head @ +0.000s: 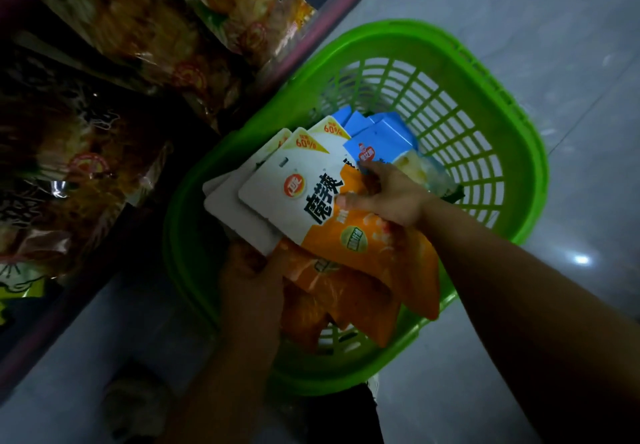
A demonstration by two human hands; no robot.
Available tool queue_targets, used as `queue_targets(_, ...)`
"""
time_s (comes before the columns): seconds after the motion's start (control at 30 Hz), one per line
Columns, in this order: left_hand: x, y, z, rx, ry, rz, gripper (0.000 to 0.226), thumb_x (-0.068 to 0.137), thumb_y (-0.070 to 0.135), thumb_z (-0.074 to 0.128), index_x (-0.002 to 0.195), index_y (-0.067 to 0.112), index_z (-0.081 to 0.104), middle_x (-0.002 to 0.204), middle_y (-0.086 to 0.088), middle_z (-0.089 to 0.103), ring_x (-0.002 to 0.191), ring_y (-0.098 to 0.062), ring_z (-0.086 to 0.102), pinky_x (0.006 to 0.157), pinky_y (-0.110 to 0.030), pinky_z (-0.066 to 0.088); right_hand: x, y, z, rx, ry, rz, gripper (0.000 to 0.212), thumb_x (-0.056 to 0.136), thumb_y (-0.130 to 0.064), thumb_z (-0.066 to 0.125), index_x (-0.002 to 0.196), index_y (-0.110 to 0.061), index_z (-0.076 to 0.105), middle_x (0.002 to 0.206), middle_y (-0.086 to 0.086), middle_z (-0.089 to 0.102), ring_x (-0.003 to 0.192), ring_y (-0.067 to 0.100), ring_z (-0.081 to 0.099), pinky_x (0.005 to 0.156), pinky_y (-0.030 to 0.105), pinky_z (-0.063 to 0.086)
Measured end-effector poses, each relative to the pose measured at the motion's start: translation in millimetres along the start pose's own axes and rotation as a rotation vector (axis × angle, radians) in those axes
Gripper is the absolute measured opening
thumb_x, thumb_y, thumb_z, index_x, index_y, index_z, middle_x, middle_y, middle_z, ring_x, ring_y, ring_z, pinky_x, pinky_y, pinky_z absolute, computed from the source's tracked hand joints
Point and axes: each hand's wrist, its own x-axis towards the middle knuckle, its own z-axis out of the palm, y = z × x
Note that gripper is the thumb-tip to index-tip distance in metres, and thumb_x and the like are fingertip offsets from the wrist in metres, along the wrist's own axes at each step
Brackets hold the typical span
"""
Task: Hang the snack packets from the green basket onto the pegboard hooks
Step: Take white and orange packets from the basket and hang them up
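The left hand [251, 272] is curling round the lower edge of the orange-and-white packets [301, 194] stacked in the green basket [512, 139], which is sitting on the floor. Their long axis is running from the white hole-punched tops at upper left down to the orange bottoms at lower right. The right hand [384, 198] is pinching the top packet mid-body, nearer the blue packets [381, 135] behind it.
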Motion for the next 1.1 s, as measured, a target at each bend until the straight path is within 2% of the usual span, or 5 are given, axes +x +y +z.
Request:
queue_targets(0.1, -11.7, -2.1, -15.1, -0.110, 0.094, -0.056, 0.034, 0.087, 0.014, 0.061, 0.111, 0.037, 0.055, 0.098, 0.014, 0.064, 0.091, -0.013, 0.063, 0.074, -0.033, 0.051, -9.7, -13.3, 8.3, -0.083, -0.064, 0.007, 0.095, 0.061, -0.058, 0.077, 0.140, -0.023, 0.037, 0.139, 0.004, 0.050, 0.126, 0.025, 0.048, 0.110, 0.045, 0.033)
queue_targets(0.27, -49.0, 15.2, -62.8, -0.268, 0.149, -0.206, 0.020, 0.093, 0.001, 0.045, 0.103, 0.014, 0.055, 0.078, 0.013, 0.065, 0.062, 0.002, 0.061, 0.053, -0.018, 0.050, -62.1, -37.7, 6.0, 0.368, 0.107, -0.050, 0.041, 0.072, -0.028, 0.081, 0.056, -0.020, 0.044, 0.044, -0.012, 0.046, 0.040, 0.002, 0.042, 0.047, 0.015, 0.038)
queue_targets(0.57, -192.7, 162.3, -141.2, -0.291, 0.141, -0.107, 0.026, 0.094, 0.013, 0.036, 0.096, 0.017, 0.063, 0.097, -0.010, 0.061, 0.094, -0.026, 0.061, 0.092, -0.046, 0.047, -297.7, -146.6, -28.3, 0.647, 0.269, -0.085, 0.007, 0.086, -0.017, 0.067, 0.083, -0.011, 0.070, 0.054, -0.014, 0.068, 0.050, -0.003, 0.063, 0.048, 0.012, 0.046)
queue_targets(0.87, -371.1, 328.8, -255.5, -0.285, 0.422, 0.393, 0.034, 0.093, 0.025, 0.054, 0.127, 0.026, 0.056, 0.122, 0.008, 0.061, 0.105, -0.011, 0.059, 0.079, -0.018, 0.042, -515.6, -323.1, -94.8, 0.348, 0.096, -0.522, 0.025, 0.085, -0.009, 0.066, 0.069, -0.026, 0.073, 0.068, -0.016, 0.072, 0.064, -0.004, 0.063, 0.063, 0.014, 0.050)
queue_targets(1.1, -444.6, 378.6, -348.8, -0.392, 0.425, 0.630, 0.026, 0.089, 0.014, 0.056, 0.086, 0.039, 0.061, 0.087, 0.020, 0.065, 0.080, 0.000, 0.061, 0.072, -0.025, 0.044, -595.3, -453.7, -92.7, 0.388, 0.050, -0.786, 0.030, 0.056, -0.048, 0.068, 0.072, -0.024, 0.076, 0.063, -0.005, 0.073, 0.056, 0.000, 0.066, 0.050, 0.013, 0.048)
